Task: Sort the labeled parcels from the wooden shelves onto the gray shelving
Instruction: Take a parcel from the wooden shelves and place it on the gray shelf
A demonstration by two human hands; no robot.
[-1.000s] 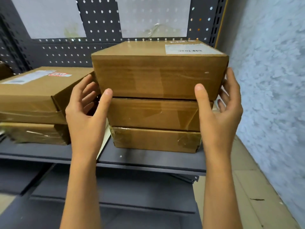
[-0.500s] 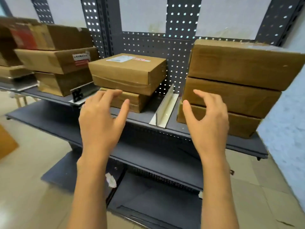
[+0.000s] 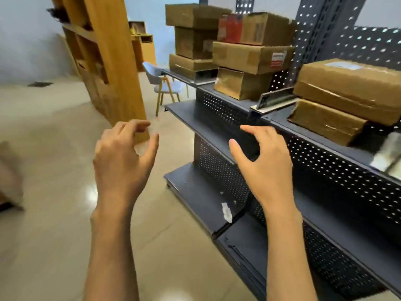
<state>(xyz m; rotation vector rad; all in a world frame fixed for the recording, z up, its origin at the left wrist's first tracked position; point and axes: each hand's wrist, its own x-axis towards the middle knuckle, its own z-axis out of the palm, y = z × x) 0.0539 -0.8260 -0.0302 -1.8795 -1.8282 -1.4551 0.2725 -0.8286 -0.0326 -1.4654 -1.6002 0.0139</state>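
The wooden shelves (image 3: 108, 57) stand at left, across the floor, their parcels too blurred to make out. Left hand (image 3: 123, 161) and right hand (image 3: 264, 166) hang empty, fingers loosely curled and apart, beside the gray shelving (image 3: 219, 135) stacked with cardboard parcels (image 3: 249, 59). Best walk close before reaching, then grip the next box with both hands.

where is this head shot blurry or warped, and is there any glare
Head view: motion blur smears the left edge and the metal divider at the right edge; the parcels look soft, while the left hand and right hand stay fairly sharp. Wide-angle distortion tilts the wooden shelves and the gray shelving. Soft glare patches sit on the floor.
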